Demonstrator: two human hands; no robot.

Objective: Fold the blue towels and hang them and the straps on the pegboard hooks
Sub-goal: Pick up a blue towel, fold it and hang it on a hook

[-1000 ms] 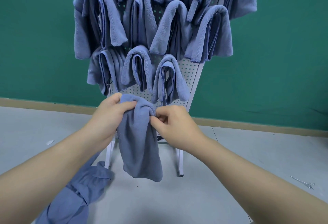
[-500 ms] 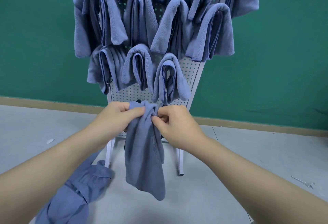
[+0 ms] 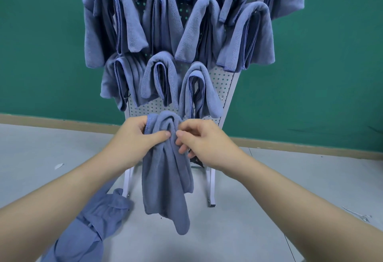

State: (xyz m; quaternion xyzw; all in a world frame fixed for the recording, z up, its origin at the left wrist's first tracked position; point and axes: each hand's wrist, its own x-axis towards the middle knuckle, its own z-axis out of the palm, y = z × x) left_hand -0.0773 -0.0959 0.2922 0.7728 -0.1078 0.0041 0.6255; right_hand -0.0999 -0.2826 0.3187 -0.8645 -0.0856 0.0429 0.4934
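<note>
Center frame: soft, limp blue towel (image 3: 165, 170) draped low on pegboard (image 3: 224, 81), left hand (image 3: 136, 137) pinching its bunched top, right hand (image 3: 204, 142) fingers loosely curled beside. Light, floppy; best gripped at the fold.

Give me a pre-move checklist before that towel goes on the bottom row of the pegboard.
1. Left hand grips the held towel at its top: ok.
2. Right hand has a firm pinch on the towel: cannot tell; its fingertips touch the fold, loosely curled.
3. Towel neatly folded: not ok; it hangs bunched, with uneven ends.
4. Free hook under the towel's top: cannot tell; hidden by cloth and hands.
5. Bare pegboard at lower right: ok.
6. More cloth waiting: ok; a blue cloth pile lies on the floor.
</note>
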